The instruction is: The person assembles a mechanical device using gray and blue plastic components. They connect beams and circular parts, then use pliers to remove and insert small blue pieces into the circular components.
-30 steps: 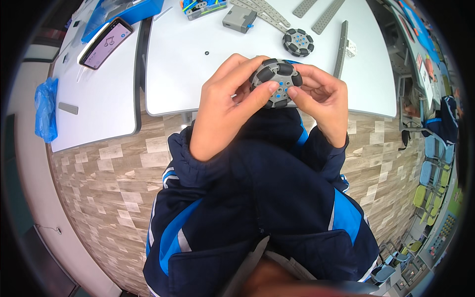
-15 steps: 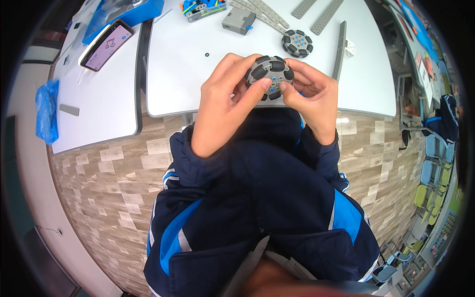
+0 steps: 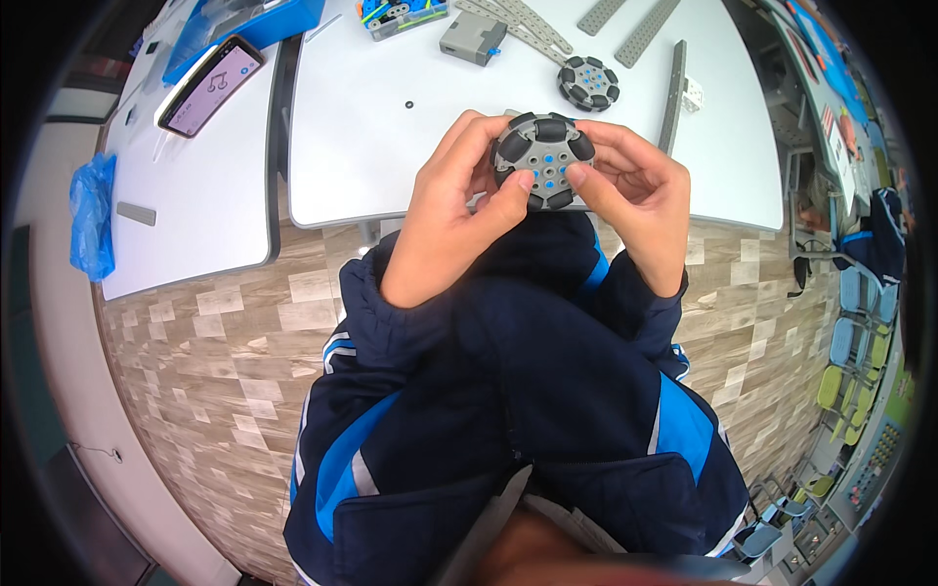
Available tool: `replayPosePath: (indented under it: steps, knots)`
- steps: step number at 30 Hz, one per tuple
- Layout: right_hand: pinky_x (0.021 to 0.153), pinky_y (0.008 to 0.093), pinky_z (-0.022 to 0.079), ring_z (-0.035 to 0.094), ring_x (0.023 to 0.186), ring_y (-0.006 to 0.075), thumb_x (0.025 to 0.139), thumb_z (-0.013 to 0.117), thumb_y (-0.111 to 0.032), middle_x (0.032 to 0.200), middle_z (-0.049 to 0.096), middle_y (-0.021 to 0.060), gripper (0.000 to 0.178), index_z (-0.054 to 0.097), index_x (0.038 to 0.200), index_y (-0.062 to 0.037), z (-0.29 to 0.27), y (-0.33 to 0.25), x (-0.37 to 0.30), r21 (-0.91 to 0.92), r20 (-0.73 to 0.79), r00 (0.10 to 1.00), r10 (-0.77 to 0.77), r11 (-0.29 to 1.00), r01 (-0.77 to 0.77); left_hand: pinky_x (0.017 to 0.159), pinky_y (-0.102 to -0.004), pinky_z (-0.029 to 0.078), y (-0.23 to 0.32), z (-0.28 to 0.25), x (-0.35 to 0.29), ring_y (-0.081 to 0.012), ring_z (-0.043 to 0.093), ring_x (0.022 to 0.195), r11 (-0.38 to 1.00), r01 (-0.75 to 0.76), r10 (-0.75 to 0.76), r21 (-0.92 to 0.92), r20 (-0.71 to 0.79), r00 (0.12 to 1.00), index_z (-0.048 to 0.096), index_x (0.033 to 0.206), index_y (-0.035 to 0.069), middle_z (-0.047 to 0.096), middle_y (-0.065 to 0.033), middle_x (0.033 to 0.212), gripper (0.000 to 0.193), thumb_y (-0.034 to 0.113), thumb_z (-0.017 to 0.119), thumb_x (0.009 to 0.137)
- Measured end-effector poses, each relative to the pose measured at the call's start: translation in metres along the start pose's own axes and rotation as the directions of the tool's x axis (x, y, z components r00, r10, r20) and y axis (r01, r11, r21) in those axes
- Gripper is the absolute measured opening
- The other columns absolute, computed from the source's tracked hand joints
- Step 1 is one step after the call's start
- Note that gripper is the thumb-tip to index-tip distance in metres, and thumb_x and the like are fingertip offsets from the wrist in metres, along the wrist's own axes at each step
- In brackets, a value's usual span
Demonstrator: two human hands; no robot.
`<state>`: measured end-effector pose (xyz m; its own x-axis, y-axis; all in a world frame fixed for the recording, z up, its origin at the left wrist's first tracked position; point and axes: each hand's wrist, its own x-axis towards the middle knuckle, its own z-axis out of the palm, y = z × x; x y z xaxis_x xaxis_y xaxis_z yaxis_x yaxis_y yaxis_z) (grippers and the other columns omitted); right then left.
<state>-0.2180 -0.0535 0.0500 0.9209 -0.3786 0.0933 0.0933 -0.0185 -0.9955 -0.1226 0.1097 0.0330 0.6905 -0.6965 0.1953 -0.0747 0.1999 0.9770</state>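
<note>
Between both hands I hold a grey omni wheel (image 3: 548, 161) with black rollers round its rim and blue pegs in its face. It is raised over the table's near edge, its face turned up toward me. My left hand (image 3: 463, 198) grips its left side, thumb on the face. On the other side my right hand (image 3: 637, 189) has its thumb pressed near the pegs and its fingers curled behind the rim. Those fingertips are partly hidden. A second omni wheel (image 3: 588, 84) of the same kind lies on the table beyond.
On the white table (image 3: 352, 156) lie a small black ring (image 3: 409, 104), a grey box-shaped module (image 3: 473, 39), perforated grey beams (image 3: 646, 32) and a bin of small parts (image 3: 402, 14). A phone (image 3: 211, 86) leans on the left table, near a blue tray (image 3: 239, 34).
Both hands have shifted slightly right and nearer with the wheel. Its face has turned more squarely toward me, and the right thumb sits farther right.
</note>
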Motion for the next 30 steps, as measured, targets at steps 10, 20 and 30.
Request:
replayPosePath:
  steps: [10,20,30]
  knots:
    - [0.086,0.0281,0.054,0.068,0.096,0.0171,0.085,0.071,0.007,0.106,0.072,0.0186,0.038,0.062,0.122,0.0101,-0.001,-0.004,-0.004,-0.071,-0.044,0.998,-0.042,0.997,0.039,0.073,-0.0208,0.047,0.003,0.009,0.000,-0.0063,0.048,0.082,0.999,0.027,-0.027,0.017,-0.046,0.999,0.054,0.121,-0.007,0.046,-0.0043,0.102,0.033,-0.002,0.062,0.090]
    - [0.087,0.0292,0.053,0.068,0.095,0.0161,0.081,0.071,0.008,0.105,0.072,0.0168,0.040,0.063,0.120,0.0103,-0.002,-0.003,-0.004,-0.128,-0.070,0.996,-0.060,0.991,0.050,0.059,-0.0192,0.037,-0.011,0.015,0.001,-0.0040,0.047,0.072,0.996,-0.069,0.075,0.052,-0.119,0.990,0.059,0.117,-0.006,0.048,-0.0018,0.097,0.037,-0.006,0.066,0.082]
    - [0.087,0.0321,0.053,0.067,0.095,0.0201,0.072,0.075,0.011,0.102,0.070,0.0136,0.039,0.065,0.109,0.0066,0.004,0.011,0.002,-0.376,-0.072,0.896,-0.439,0.844,0.383,0.086,-0.0258,0.050,-0.010,0.007,0.006,-0.0128,0.057,0.105,0.993,-0.063,0.057,-0.104,-0.059,0.997,0.046,0.144,0.001,0.052,-0.0079,0.118,0.053,0.019,0.064,0.097]
